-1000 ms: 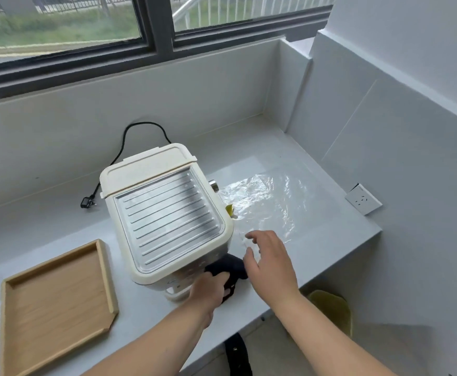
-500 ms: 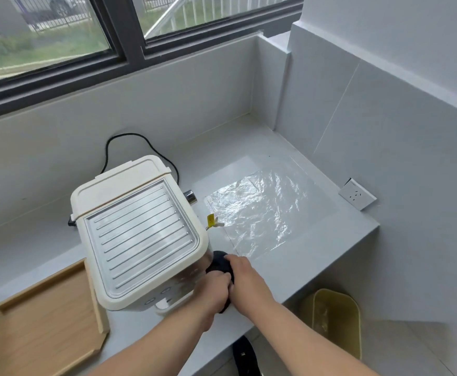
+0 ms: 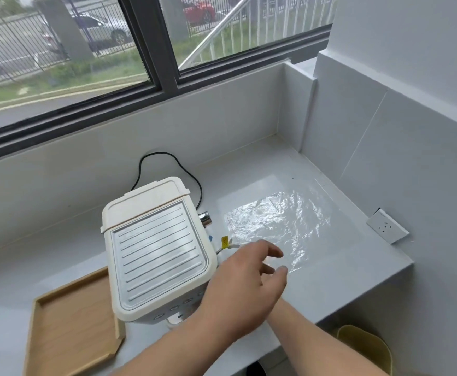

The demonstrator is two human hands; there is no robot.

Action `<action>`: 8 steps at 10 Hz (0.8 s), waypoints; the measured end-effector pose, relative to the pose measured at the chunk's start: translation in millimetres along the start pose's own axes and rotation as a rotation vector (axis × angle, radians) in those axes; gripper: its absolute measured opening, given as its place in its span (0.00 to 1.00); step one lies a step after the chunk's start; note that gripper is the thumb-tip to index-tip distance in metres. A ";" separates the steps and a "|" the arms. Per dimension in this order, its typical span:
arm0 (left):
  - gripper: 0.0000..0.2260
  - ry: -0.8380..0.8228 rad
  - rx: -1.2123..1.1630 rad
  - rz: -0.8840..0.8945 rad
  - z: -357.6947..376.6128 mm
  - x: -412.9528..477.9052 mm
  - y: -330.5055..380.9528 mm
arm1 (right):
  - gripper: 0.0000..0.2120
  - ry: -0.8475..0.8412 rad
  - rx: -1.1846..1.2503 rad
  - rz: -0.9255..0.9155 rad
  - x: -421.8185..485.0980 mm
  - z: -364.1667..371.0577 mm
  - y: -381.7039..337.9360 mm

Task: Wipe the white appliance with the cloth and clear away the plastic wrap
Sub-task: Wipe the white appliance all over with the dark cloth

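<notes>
Neither half of the task looks finished. The plastic wrap point(image 3: 281, 221) lies spread flat and crinkled on the desk point(image 3: 344, 280), just to the right of the white appliance point(image 3: 157, 253), so clearing it away remains to be done. The appliance stands near the desk's front edge with its ribbed metal top facing up. Nothing in view shows whether it has been wiped, and no cloth can be seen at this moment. It may be hidden beneath the hands, so the wiping cannot be judged complete.

The left hand point(image 3: 243, 289) reaches from the lower left, across the appliance's front right corner and toward the wrap's near left edge. Its fingers point(image 3: 275, 252) are loosely spread and slightly bent, grasping nothing. They hover at or just over that edge, and contact cannot be made out. This looks like the start of picking the wrap up.

The right forearm point(image 3: 317, 340) comes in from the lower right and runs under the left hand. The right hand itself is covered, so whether it is released or holds something cannot be told.

A wooden tray point(image 3: 70, 329) sits left of the appliance, and a yellow bin point(image 3: 363, 346) stands on the floor below the desk's front edge. The bin is a likely place for the wrap.
</notes>
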State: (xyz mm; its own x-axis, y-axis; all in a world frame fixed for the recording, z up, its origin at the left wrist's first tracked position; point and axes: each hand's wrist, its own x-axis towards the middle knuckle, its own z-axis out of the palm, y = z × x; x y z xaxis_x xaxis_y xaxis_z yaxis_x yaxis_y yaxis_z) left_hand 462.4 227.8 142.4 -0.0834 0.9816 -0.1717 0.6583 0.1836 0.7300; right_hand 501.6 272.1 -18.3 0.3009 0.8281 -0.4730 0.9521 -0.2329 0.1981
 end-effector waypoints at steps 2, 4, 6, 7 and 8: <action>0.12 0.360 0.200 0.083 -63.5 31.6 -34.4 | 0.13 -0.437 0.834 -0.454 57.2 -10.1 -6.3; 0.29 0.314 0.578 -0.144 -111.7 46.1 -93.8 | 0.11 -0.726 1.059 -0.353 77.5 -20.8 -17.0; 0.34 0.300 0.545 -0.181 -112.1 48.0 -109.0 | 0.12 -0.798 1.060 -0.343 94.2 -29.0 -32.0; 0.35 0.323 0.542 -0.175 -111.3 48.2 -111.1 | 0.17 -0.790 1.014 -0.352 104.4 -35.1 -40.1; 0.40 0.336 0.524 -0.187 -111.6 48.9 -112.1 | 0.16 -0.825 1.028 -0.336 115.8 -41.1 -51.4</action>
State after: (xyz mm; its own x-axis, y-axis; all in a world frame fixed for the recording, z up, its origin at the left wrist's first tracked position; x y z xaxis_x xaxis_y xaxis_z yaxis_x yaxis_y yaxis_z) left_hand 301.0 261.0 126.0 -0.4054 0.9141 0.0137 0.8807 0.3865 0.2740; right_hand 485.2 400.9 -48.0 -0.3523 0.4604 -0.8148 0.4856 -0.6544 -0.5796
